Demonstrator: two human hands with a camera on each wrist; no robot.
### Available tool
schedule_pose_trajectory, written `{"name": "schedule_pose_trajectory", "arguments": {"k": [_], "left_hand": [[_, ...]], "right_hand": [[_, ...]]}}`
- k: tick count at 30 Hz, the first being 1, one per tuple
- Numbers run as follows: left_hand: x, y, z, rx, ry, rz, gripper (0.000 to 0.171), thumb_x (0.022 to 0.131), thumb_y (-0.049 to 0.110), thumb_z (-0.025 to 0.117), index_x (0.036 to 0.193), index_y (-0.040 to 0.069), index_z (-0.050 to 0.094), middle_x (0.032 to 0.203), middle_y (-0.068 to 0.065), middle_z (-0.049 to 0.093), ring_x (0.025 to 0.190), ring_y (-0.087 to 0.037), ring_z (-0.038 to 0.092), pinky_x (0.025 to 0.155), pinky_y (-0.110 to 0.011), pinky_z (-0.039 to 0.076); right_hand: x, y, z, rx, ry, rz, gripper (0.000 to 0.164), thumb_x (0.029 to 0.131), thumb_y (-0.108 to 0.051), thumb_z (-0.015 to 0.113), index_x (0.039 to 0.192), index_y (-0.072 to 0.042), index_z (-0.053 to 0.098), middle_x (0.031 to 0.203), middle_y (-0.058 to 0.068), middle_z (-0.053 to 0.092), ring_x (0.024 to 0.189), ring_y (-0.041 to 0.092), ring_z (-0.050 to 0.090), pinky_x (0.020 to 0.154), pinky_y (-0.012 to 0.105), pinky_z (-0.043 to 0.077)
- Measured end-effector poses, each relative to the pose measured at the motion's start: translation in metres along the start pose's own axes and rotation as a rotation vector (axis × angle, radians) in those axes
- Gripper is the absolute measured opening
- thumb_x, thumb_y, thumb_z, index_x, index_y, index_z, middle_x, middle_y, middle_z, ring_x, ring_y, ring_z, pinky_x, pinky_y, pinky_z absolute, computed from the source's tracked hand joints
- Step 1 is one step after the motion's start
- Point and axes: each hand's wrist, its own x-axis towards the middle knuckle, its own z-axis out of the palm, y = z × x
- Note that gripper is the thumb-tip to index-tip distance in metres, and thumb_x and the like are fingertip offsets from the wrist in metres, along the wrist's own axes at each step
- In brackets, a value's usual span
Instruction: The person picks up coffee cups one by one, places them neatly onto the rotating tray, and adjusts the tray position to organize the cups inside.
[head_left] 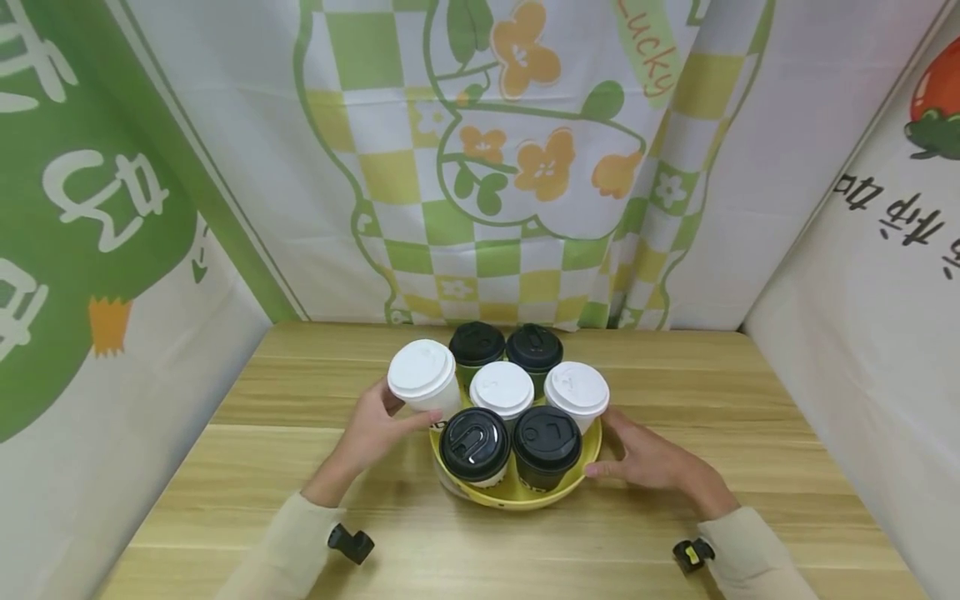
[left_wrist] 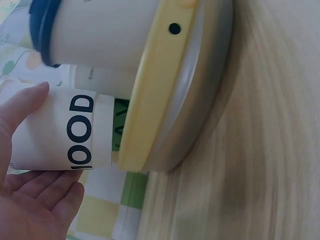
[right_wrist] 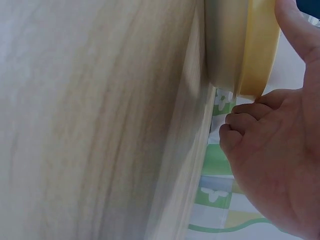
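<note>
My left hand (head_left: 375,429) grips a white paper coffee cup (head_left: 426,379) with a white lid, at the left side of a round yellow tray (head_left: 495,500). The cup tilts slightly; dark letters on its side show in the left wrist view, where its base (left_wrist: 104,131) is near the tray rim (left_wrist: 150,90). At the tray's right side my right hand (head_left: 648,454) holds the rim (right_wrist: 260,47), thumb in front and fingers farther back. Beside that hand is a white-lidded cup (head_left: 577,392). Another white-lidded cup (head_left: 502,390) stands mid-tray.
Black-lidded cups stand on the tray at front left (head_left: 475,446), front right (head_left: 547,442), back left (head_left: 477,343) and back right (head_left: 535,347). A wooden table (head_left: 300,392) lies below, with a patterned curtain (head_left: 517,275) at its back edge.
</note>
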Motion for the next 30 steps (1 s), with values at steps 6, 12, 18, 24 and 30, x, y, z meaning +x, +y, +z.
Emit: {"name": "schedule_pose_trajectory", "arguments": {"k": [6, 12, 18, 24, 30], "left_hand": [[0.001, 0.001, 0.01, -0.019, -0.029, 0.03, 0.082, 0.084, 0.013, 0.091, 0.153, 0.003, 0.049, 0.147, -0.021, 0.063, 0.139, -0.038, 0.06, 0.122, -0.051, 0.044], [0.004, -0.002, 0.015, -0.017, -0.031, 0.019, 0.081, 0.084, 0.011, 0.089, 0.153, 0.0, 0.049, 0.145, -0.024, 0.063, 0.138, -0.04, 0.061, 0.121, -0.05, 0.045], [0.004, -0.011, 0.019, -0.012, -0.028, 0.014, 0.077, 0.084, 0.005, 0.087, 0.15, -0.005, 0.05, 0.142, -0.027, 0.064, 0.136, -0.042, 0.061, 0.121, -0.051, 0.046], [0.006, -0.017, 0.021, 0.005, -0.035, 0.005, 0.079, 0.083, 0.006, 0.088, 0.151, -0.004, 0.049, 0.147, -0.026, 0.062, 0.14, -0.042, 0.058, 0.123, -0.05, 0.043], [0.008, -0.022, 0.024, 0.007, -0.021, 0.006, 0.08, 0.081, 0.002, 0.089, 0.151, -0.004, 0.051, 0.15, -0.024, 0.06, 0.146, -0.04, 0.053, 0.128, -0.05, 0.036]], "right_hand": [[-0.001, -0.001, 0.001, 0.008, 0.002, -0.008, 0.117, 0.088, -0.056, 0.08, 0.168, -0.001, 0.015, 0.172, 0.029, 0.022, 0.159, 0.049, 0.026, 0.129, 0.063, 0.022], [-0.001, -0.002, 0.001, 0.021, 0.002, -0.002, 0.118, 0.087, -0.056, 0.081, 0.169, -0.002, 0.015, 0.173, 0.027, 0.022, 0.16, 0.046, 0.025, 0.129, 0.062, 0.022], [-0.001, 0.0, 0.002, 0.025, 0.003, -0.003, 0.116, 0.088, -0.055, 0.081, 0.169, -0.003, 0.016, 0.173, 0.027, 0.024, 0.16, 0.046, 0.026, 0.129, 0.062, 0.022], [-0.002, 0.0, 0.002, 0.022, 0.008, -0.004, 0.116, 0.088, -0.052, 0.082, 0.169, -0.002, 0.015, 0.173, 0.027, 0.023, 0.16, 0.046, 0.026, 0.129, 0.061, 0.022], [-0.002, 0.0, 0.002, 0.022, 0.007, -0.005, 0.117, 0.089, -0.052, 0.082, 0.169, -0.003, 0.013, 0.174, 0.027, 0.021, 0.16, 0.045, 0.025, 0.13, 0.061, 0.022]]}}
